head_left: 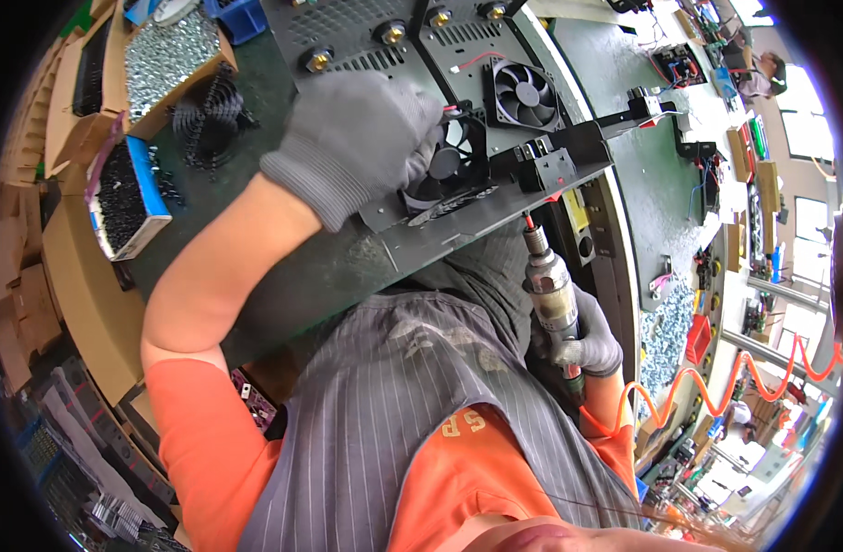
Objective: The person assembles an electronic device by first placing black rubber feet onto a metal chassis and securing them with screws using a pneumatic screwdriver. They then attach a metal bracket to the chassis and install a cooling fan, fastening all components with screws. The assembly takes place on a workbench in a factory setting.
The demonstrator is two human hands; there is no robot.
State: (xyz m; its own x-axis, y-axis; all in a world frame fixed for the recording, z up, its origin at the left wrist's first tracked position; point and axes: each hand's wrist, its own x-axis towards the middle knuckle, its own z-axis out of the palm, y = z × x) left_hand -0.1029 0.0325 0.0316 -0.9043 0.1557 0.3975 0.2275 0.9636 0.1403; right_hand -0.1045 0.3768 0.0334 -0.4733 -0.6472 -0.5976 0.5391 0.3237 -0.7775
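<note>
Two grey-gloved hands shared the fastening step: the left hand clenched over a small black cooling fan on the black perforated metal panel, while the right hand gripped a silver pneumatic screwdriver below the panel's edge; next, seating its tip squarely seemed needed.

I wear grey knit gloves on my left hand and right hand, ribbed at the cuffs. My orange shirt has short sleeves; over it hangs a grey striped apron.
</note>
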